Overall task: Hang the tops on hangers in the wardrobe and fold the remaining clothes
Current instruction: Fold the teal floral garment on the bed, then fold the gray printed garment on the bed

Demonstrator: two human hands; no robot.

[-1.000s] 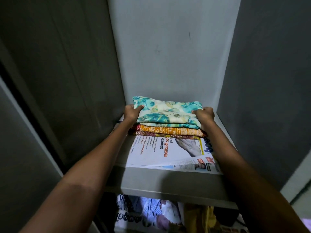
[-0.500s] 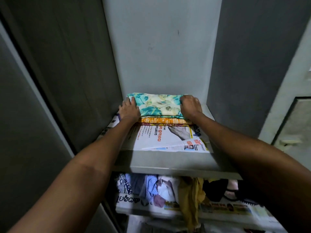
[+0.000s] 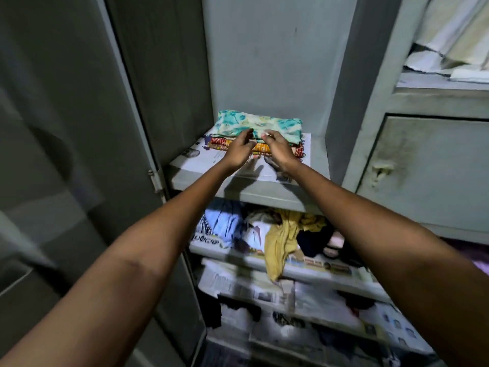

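A folded stack of clothes lies on a newspaper-lined wardrobe shelf point(image 3: 238, 193). A teal floral cloth point(image 3: 275, 123) is on top, with an orange and red patterned cloth point(image 3: 297, 150) under it. My left hand point(image 3: 239, 148) and my right hand point(image 3: 277, 149) hover side by side in front of the stack with loosely curled fingers. Neither holds anything. Whether the fingertips touch the stack's front edge I cannot tell.
The grey wardrobe door point(image 3: 66, 128) stands open at the left. The shelf below holds a jumble of clothes, among them a yellow garment point(image 3: 280, 239) hanging over the edge. Lower shelves are lined with newspaper point(image 3: 264, 290). A closed locker panel point(image 3: 434, 165) is at the right.
Both hands have left the sides of the stack and drawn back together in front of it. The view has pulled back and now shows the lower shelves.
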